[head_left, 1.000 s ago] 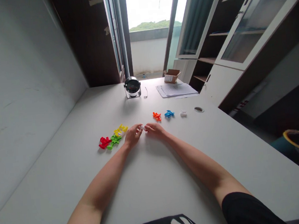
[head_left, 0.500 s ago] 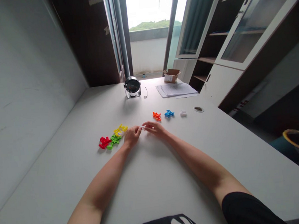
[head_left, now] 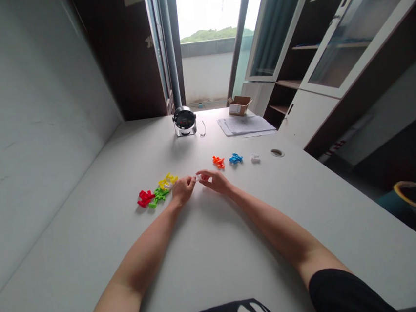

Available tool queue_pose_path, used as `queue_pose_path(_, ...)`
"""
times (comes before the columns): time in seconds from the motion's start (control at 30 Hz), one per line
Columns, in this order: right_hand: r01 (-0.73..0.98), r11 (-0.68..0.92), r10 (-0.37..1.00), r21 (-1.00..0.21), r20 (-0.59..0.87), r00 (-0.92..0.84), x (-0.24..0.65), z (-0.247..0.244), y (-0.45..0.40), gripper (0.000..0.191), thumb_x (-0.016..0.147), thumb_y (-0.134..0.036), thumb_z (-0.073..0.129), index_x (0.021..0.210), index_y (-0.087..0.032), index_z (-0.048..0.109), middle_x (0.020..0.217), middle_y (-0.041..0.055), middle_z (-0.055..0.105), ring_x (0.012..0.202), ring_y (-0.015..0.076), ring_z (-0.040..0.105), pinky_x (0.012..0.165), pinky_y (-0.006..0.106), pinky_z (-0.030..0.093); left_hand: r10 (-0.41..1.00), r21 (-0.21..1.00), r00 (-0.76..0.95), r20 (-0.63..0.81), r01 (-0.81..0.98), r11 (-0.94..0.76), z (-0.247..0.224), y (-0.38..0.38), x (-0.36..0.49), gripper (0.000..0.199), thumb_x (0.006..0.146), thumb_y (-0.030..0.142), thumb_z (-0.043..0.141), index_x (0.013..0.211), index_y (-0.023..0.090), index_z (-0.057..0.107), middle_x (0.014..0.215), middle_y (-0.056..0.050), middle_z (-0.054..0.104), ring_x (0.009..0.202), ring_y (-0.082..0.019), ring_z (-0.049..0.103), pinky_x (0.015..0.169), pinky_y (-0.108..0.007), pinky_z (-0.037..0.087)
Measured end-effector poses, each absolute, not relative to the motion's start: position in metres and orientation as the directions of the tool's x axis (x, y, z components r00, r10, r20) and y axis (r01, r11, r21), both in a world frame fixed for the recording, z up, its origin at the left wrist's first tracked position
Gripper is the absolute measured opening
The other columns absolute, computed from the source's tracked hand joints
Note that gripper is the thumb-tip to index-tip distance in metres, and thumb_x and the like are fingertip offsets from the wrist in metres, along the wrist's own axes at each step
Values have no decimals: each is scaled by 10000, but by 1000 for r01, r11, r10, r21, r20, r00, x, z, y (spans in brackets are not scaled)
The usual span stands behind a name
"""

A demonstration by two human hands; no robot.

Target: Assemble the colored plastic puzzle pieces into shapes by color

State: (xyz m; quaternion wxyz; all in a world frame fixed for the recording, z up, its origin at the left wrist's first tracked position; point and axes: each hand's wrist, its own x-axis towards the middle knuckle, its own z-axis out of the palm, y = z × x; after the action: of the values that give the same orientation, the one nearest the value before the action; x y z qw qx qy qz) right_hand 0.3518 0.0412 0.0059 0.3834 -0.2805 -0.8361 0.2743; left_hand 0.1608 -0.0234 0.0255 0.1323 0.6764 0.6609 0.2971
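white desk (head_left: 210,254), daylit, surface judged sound for small-parts work; bare wall (head_left: 35,118) along its left side, glass-fronted cabinet (head_left: 342,59) off to the right; toward the far end, a round black device (head_left: 184,121), papers (head_left: 249,125) and an open cardboard box (head_left: 238,108). left hand (head_left: 184,190): thumb and forefinger pinching a small white part (head_left: 197,177), which sits between the two hands, close over the desk. right hand (head_left: 216,180): thumb and fingers parted about the other side of that part; whether any fingertip touches it cannot be told (the part is tiny and partly covered). just beyond the left hand lie yellow pieces (head_left: 171,177), with a white bit (head_left: 168,186) among them, then green pieces (head_left: 160,194) and, farthest left, red pieces (head_left: 146,198). past the right hand, in a row: orange pieces (head_left: 218,162), blue pieces (head_left: 235,158) and a white cluster (head_left: 255,158). recommendations, as judgement only: pinch firmly but near the edge, leaving the face of the part visible; set the right fingertips square to it, without twisting; press evenly, since so small a part could slip or flick away; work low, so that anything dropped lands close by
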Motion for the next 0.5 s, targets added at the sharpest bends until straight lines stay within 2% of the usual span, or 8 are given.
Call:
queue_pose_path(0.17,285,699,686,-656,503,-525,351,9,40,260,927,-395,621,1108,-231,710,864,28,723,735,155,651,740,283,515,983,615,4,184,779,-118,21,-20,160,513,989,494,324,805,198,700,663,-28,649,629,-175,541,607,-281,291)
queue_pose_path(0.33,301,657,723,-691,463,-513,351,10,39,251,901,-435,634,972,-203,701,794,22,705,704,151,634,695,268,502,981,640,56,184,751,-163,19,-18,159,523,1011,480,282,795,210,674,717,-29,666,670,-170,572,639,-279,353)
queue_pose_path(0.4,303,627,746,-718,441,-499,351,10,40,273,900,-459,625,939,-197,690,776,20,696,688,148,619,674,263,491,975,645,73,212,739,-195,20,-18,159,481,1008,476,311,821,213,669,740,-25,672,687,-167,585,651,-277,376)
queue_pose_path(0.5,295,578,779,-761,408,-476,351,9,42,295,908,-482,603,911,-196,674,747,13,687,674,146,606,650,257,470,961,676,75,267,696,-242,20,-18,160,331,976,447,430,963,218,669,835,-17,700,722,-159,617,670,-268,421)
